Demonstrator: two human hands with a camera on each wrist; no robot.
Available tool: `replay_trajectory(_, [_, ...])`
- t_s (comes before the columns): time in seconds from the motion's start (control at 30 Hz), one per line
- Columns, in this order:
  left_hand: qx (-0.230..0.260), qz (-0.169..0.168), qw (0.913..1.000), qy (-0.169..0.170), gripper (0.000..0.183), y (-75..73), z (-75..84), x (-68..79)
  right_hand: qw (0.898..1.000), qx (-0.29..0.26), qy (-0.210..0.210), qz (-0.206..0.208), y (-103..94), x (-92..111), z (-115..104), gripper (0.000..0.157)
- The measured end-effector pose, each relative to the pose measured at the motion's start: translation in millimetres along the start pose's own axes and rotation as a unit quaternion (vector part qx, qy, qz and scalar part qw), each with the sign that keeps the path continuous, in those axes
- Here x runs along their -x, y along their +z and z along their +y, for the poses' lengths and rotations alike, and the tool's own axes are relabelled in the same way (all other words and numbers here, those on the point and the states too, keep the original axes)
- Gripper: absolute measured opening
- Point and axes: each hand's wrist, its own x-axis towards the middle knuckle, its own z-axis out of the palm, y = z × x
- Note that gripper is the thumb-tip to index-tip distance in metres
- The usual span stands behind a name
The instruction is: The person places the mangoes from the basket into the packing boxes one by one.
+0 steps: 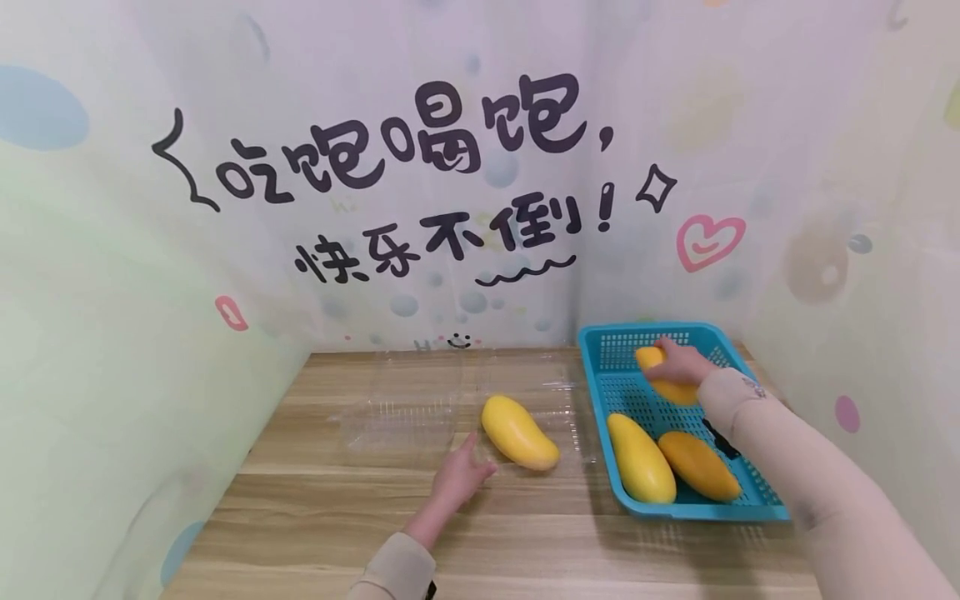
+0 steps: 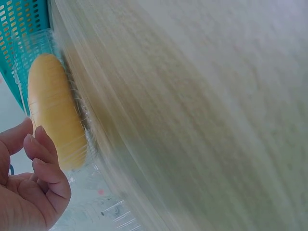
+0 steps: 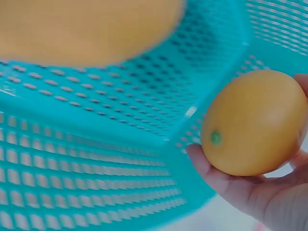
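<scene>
- Right hand: inside the blue basket, toward its far wall; fingers clamped round the held mango, which sits between them, its green stem end exposed in the right wrist view.
- Left hand: left of the basket, above the counter; thumb and forefinger apart in the head view, other fingers loosely bent; the boxed mango lies just beside the fingertips, between them and the basket; whether the fingers touch the clear container cannot be told.
- Hard to make out: the container's transparent edges fade into the counter; it shows as two parts side by side, and whether these are joined cannot be told; the held mango is partly covered by the hand; a black item by the right sleeve, within the basket's outline, is partly hidden and not identifiable; in the right wrist view another mango is blurred and cut off at the top.
- Contents: basket, a yellow mango along the left wall at the near end, an orange mango to its right; container, the boxed mango, in the part nearer the basket.
</scene>
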Motion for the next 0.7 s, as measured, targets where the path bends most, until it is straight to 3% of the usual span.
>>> replay_trajectory(0.2, [0.001,0.007,1.0,0.0,0.068,0.9,-1.2,-0.2,0.999,-0.019,-0.024,0.015,-11.2,-7.4,-37.2,0.069])
replay_trajectory(0.33, [-0.003,0.009,0.9999,-0.004,0.067,2.2,-0.5,-0.3,0.998,-0.052,-0.015,0.022,-11.0,-13.7,-61.3,0.066])
replay_trajectory(0.53, [-0.012,0.01,0.9999,-0.005,0.067,1.7,1.5,0.1,0.997,-0.063,-0.001,0.034,-0.1,-27.1,-97.3,0.064])
replay_trajectory(0.7, [-0.014,0.012,0.9998,0.0,0.067,0.7,1.8,0.9,0.997,-0.069,-0.002,0.033,21.1,-35.5,-125.1,0.062])
